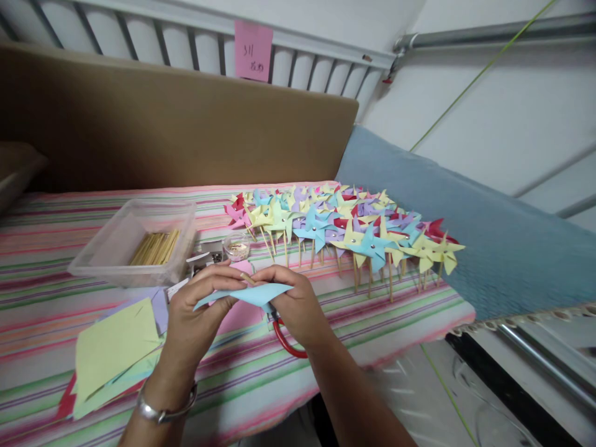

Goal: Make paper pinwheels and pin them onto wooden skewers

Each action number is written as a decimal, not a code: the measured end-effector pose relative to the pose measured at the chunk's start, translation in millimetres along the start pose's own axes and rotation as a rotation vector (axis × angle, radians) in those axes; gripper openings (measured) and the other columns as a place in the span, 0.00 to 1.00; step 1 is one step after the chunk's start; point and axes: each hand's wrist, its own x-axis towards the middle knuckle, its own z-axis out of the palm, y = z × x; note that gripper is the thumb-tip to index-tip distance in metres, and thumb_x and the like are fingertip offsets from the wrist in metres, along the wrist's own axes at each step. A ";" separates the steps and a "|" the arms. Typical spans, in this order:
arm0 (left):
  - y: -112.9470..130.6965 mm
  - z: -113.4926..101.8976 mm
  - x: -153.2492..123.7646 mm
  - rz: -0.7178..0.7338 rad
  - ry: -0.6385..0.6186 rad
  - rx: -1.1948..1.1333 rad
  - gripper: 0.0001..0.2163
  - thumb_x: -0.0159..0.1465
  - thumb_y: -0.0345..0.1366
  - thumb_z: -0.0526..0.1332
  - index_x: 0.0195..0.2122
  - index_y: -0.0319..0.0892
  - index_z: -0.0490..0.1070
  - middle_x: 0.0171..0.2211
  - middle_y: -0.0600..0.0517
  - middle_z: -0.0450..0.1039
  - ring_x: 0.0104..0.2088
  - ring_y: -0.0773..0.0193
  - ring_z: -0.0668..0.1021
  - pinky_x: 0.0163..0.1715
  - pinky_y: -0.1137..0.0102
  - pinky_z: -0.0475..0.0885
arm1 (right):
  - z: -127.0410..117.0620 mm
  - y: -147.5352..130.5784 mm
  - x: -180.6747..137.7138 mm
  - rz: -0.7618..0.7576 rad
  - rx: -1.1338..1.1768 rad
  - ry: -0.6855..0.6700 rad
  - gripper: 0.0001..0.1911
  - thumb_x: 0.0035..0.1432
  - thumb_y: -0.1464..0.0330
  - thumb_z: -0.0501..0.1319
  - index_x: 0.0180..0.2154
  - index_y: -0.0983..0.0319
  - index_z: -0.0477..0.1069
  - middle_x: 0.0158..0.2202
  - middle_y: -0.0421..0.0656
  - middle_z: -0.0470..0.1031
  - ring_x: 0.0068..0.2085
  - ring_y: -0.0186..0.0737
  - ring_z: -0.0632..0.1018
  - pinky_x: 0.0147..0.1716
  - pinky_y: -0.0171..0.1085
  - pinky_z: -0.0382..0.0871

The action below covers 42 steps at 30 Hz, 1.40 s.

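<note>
**Blue sheet held off the desk, both grips on it**

The blue paper sheet (254, 293) sits in the air just above the desk (410, 316), close to my chest. My left hand (200, 316) pinches its near edge and my right hand (298, 307) closes on the far end. I judge it is held off the cloth so both faces stay reachable. A tan sliver (248, 279) shows at my fingertips; I cannot tell whether it is a stick or a pin.

- Under my right hand: one pair of red-handled scissors (284, 338), on one pink sheet (237, 316).
- One round tub (237, 247), contents too small to tell.
- One clear box (93, 254) holds a bundle of sticks (156, 247), likely to stop them rolling; too many to count.
- Left: one loose paper stack (114, 344), four colours showing.
- Beyond: pinwheels (344, 226), dozens, overlapped, sticks towards me.
</note>
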 end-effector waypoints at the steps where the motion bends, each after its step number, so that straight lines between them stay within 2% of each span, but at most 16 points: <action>1: 0.1 0.0 0.0 -0.001 -0.001 0.000 0.07 0.57 0.28 0.66 0.33 0.48 0.78 0.35 0.54 0.78 0.39 0.61 0.78 0.55 0.56 0.65 | -0.3 0.2 0.1 -0.002 -0.002 -0.006 0.04 0.51 0.69 0.61 0.30 0.60 0.76 0.23 0.37 0.70 0.23 0.31 0.67 0.22 0.30 0.60; 12: -1.2 -2.4 -0.3 0.045 -0.014 0.037 0.05 0.58 0.30 0.65 0.33 0.49 0.78 0.33 0.53 0.79 0.37 0.61 0.78 0.55 0.54 0.65 | 1.4 -5.6 -1.9 -0.007 0.007 -0.017 0.05 0.51 0.71 0.60 0.28 0.61 0.74 0.21 0.37 0.68 0.21 0.30 0.66 0.21 0.30 0.60; 21: -1.1 -3.0 -0.9 0.026 -0.005 0.041 0.04 0.58 0.32 0.65 0.33 0.49 0.78 0.33 0.53 0.79 0.37 0.60 0.79 0.54 0.54 0.66 | 1.8 -5.5 -2.1 -0.058 -0.040 -0.016 0.06 0.51 0.72 0.59 0.29 0.61 0.76 0.23 0.38 0.69 0.24 0.31 0.67 0.22 0.30 0.61; 35: 0.3 -2.6 -0.7 0.033 -0.006 -0.002 0.07 0.58 0.28 0.65 0.34 0.49 0.77 0.34 0.54 0.78 0.37 0.61 0.79 0.54 0.56 0.65 | 0.1 -3.5 -1.6 -0.118 -0.085 -0.021 0.08 0.51 0.74 0.59 0.29 0.59 0.76 0.25 0.38 0.70 0.26 0.32 0.69 0.25 0.32 0.63; 42: -0.9 0.1 -0.5 -0.053 0.005 -0.079 0.06 0.57 0.28 0.66 0.31 0.48 0.78 0.33 0.54 0.78 0.37 0.61 0.78 0.54 0.57 0.66 | 0.0 -1.3 -3.3 -0.159 -0.174 0.023 0.05 0.52 0.73 0.61 0.29 0.59 0.76 0.26 0.38 0.70 0.27 0.32 0.70 0.26 0.32 0.64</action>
